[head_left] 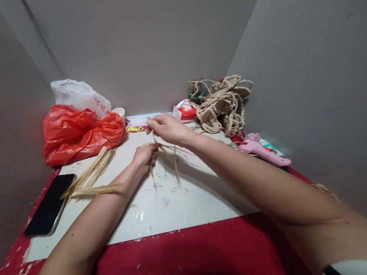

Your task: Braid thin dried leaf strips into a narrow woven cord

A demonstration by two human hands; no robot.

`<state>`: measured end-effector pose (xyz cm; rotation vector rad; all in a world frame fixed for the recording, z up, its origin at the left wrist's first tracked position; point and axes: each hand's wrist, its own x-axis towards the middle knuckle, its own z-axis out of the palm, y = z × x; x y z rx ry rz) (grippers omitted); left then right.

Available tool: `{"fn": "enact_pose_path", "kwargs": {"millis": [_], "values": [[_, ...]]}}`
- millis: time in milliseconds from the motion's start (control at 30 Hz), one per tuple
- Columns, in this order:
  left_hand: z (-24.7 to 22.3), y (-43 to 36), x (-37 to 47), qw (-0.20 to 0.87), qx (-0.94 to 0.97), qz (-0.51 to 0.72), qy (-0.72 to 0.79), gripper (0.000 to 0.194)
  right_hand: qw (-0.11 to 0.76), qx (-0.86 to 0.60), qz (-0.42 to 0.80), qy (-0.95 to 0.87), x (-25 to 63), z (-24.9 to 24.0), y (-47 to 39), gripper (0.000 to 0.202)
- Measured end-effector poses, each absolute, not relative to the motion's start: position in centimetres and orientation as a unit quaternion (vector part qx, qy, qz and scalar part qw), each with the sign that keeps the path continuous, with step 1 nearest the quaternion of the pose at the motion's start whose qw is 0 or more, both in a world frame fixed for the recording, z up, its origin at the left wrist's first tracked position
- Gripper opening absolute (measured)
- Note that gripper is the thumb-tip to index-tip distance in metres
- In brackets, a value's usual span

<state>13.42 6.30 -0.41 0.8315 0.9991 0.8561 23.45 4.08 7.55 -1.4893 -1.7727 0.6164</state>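
Observation:
Over the middle of the white board (190,206), my left hand (144,155) is closed on thin tan straw strips (175,166), whose loose ends fan out to the right and hang down. Just above it, my right hand (166,127) pinches what looks like the upper end of a strip, with a short length running down to the left fingers. A bundle of wider dry husk strips (91,172) lies beside my left forearm, partly over a black phone (50,206).
Red (76,135) and white plastic bags (77,96) stand at the back left by a paper cup (120,112). A red tissue pack (185,110), a heap of braided straw cord (224,105) and a pink glue gun (262,149) sit at the right. Grey walls enclose the table.

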Motion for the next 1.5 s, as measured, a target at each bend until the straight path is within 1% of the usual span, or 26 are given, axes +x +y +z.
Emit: {"fn": "enact_pose_path", "kwargs": {"millis": [33,100,167,267,333,400,500,600,700,833,933,1067,1167,1300,1400,1500], "values": [[-0.6,6.2,13.4,0.713,0.381,0.383,0.446,0.008,0.357,-0.606,0.222,-0.675,25.3,6.7,3.9,0.030],[-0.8,6.2,13.4,0.715,0.393,0.381,0.435,0.010,0.325,-0.642,0.235,-0.654,27.8,4.9,3.3,0.026],[-0.9,6.4,13.4,0.718,0.407,0.376,0.422,0.010,0.292,-0.645,0.293,-0.642,28.9,3.2,2.8,0.031],[-0.8,6.7,13.2,0.718,0.428,0.367,0.407,0.006,0.268,-0.608,0.416,-0.621,29.0,1.4,2.7,0.039],[-0.9,6.8,13.1,0.719,0.436,0.362,0.403,0.004,0.270,-0.584,0.476,-0.600,29.0,1.0,3.0,0.038],[-0.9,7.0,13.1,0.719,0.439,0.357,0.403,0.004,0.288,-0.566,0.511,-0.580,29.4,1.0,3.4,0.035],[-0.8,7.0,13.1,0.715,0.440,0.352,0.413,0.005,0.300,-0.550,0.544,-0.557,30.2,1.1,3.6,0.032],[-0.6,7.0,13.3,0.700,0.448,0.352,0.430,0.006,0.283,-0.552,0.558,-0.551,30.5,1.1,3.6,0.028],[-0.5,6.8,13.3,0.685,0.458,0.353,0.443,0.009,0.273,-0.544,0.562,-0.561,30.6,1.0,3.7,0.024],[-0.3,6.8,13.3,0.694,0.464,0.324,0.445,0.009,0.258,-0.546,0.532,-0.594,30.7,0.7,3.8,0.025],[-0.3,6.9,13.3,0.700,0.468,0.301,0.447,0.004,0.240,-0.585,0.455,-0.627,30.8,0.7,3.6,0.026],[-0.3,7.0,13.2,0.697,0.460,0.300,0.461,0.001,0.215,-0.641,0.309,-0.670,30.9,1.5,3.4,0.028],[-0.2,7.0,13.2,0.698,0.458,0.303,0.460,0.002,0.256,-0.636,0.250,-0.684,31.2,2.5,3.2,0.032],[-0.2,7.0,13.3,0.703,0.465,0.299,0.447,0.001,0.309,-0.602,0.207,-0.706,30.7,3.4,2.1,0.027],[-0.3,7.1,13.2,0.706,0.472,0.300,0.435,0.002,0.357,-0.572,0.245,-0.697,29.3,3.0,1.1,0.015],[-0.4,7.1,13.1,0.713,0.476,0.294,0.421,0.005,0.395,-0.559,0.313,-0.658,28.2,1.4,1.0,0.016]]}}
